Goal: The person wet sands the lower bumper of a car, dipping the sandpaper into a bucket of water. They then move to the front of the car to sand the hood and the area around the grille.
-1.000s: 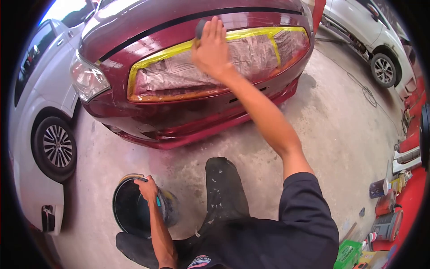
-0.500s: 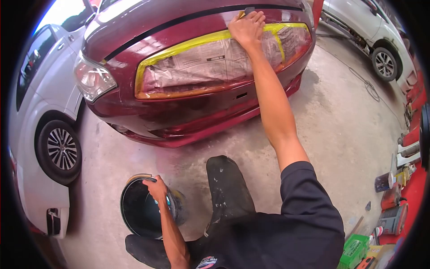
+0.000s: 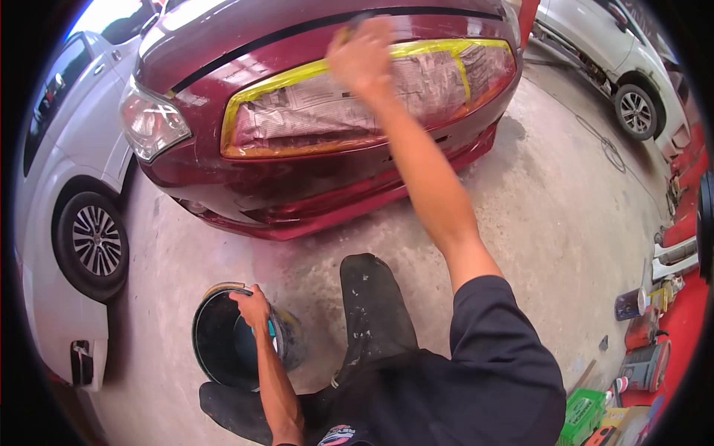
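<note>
My right hand (image 3: 364,58), blurred by motion, is on the maroon car's bumper (image 3: 312,178) at the upper edge of its grille opening. A small grey-and-yellow pad (image 3: 358,24) shows past its fingertips, pressed under the hand and partly hidden. Yellow masking tape (image 3: 279,83) frames newspaper (image 3: 297,115) that covers the opening. My left hand (image 3: 253,306) is closed on the rim of a black bucket (image 3: 204,338), which tilts toward me beside my knee. The inside of the bucket is dark, and I cannot make out its contents.
A white vehicle (image 3: 56,245) stands close on the left, and a silver car (image 3: 595,44) is at the upper right. A cable (image 3: 611,152) lies on the concrete floor. Along the right are paint cans (image 3: 631,305), a grey bucket (image 3: 643,366) and a green box (image 3: 584,416).
My right hand has swept left along the bumper's upper edge with the pad. My left hand keeps its hold on the bucket. The view has shifted slightly.
</note>
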`<act>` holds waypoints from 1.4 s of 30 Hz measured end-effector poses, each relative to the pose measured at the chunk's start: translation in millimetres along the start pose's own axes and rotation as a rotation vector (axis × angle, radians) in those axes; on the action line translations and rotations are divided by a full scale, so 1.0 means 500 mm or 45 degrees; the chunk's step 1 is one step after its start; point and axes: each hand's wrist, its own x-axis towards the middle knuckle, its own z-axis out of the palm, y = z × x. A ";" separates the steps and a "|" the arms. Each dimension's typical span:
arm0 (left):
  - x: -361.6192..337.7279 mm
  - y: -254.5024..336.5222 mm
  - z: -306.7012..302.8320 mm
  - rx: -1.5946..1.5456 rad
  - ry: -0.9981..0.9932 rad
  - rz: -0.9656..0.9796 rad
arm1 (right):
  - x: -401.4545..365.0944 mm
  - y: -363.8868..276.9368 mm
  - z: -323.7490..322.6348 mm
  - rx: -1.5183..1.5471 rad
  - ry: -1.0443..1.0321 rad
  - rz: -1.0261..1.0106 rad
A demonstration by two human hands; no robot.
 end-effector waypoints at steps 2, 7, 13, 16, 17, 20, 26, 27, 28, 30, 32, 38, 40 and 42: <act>0.010 0.006 -0.004 0.025 -0.018 0.004 | -0.044 -0.047 -0.011 -0.049 -0.078 -0.259; 0.015 -0.020 0.018 -0.008 0.077 0.053 | 0.104 0.119 0.025 -0.135 -0.053 0.082; 0.006 0.014 0.000 0.067 -0.012 -0.030 | -0.054 -0.066 0.006 -0.037 0.051 -0.370; 0.004 0.010 -0.003 0.045 -0.013 -0.008 | 0.059 0.132 0.089 -0.205 0.167 -0.144; 0.003 0.006 -0.003 0.029 0.000 -0.006 | 0.117 0.222 0.134 -0.319 0.209 -0.001; 0.001 0.003 0.004 0.031 0.017 0.013 | 0.002 0.006 -0.006 -0.382 0.083 -0.063; 0.001 0.010 -0.008 0.038 -0.007 0.022 | 0.022 0.029 0.015 -0.086 0.022 -0.195; -0.005 0.006 -0.007 0.016 0.005 0.028 | 0.059 0.072 0.030 -0.125 0.032 -0.038; -0.010 0.001 -0.007 -0.009 0.018 0.029 | 0.056 0.054 0.030 -0.143 0.052 0.016; -0.009 0.000 -0.007 0.001 -0.007 -0.005 | 0.040 0.000 0.033 -0.181 0.083 0.113; -0.008 0.009 -0.011 0.011 -0.034 -0.020 | -0.023 -0.077 0.002 -0.352 -0.114 -0.349; 0.015 -0.019 0.005 -0.037 0.009 0.047 | 0.046 0.024 -0.020 -0.166 -0.107 -0.030; 0.010 -0.023 0.012 -0.054 0.013 0.038 | 0.039 -0.016 -0.043 -0.173 -0.181 0.094; -0.003 0.003 -0.010 -0.030 -0.045 -0.015 | -0.014 -0.101 -0.070 -0.066 -0.490 -0.098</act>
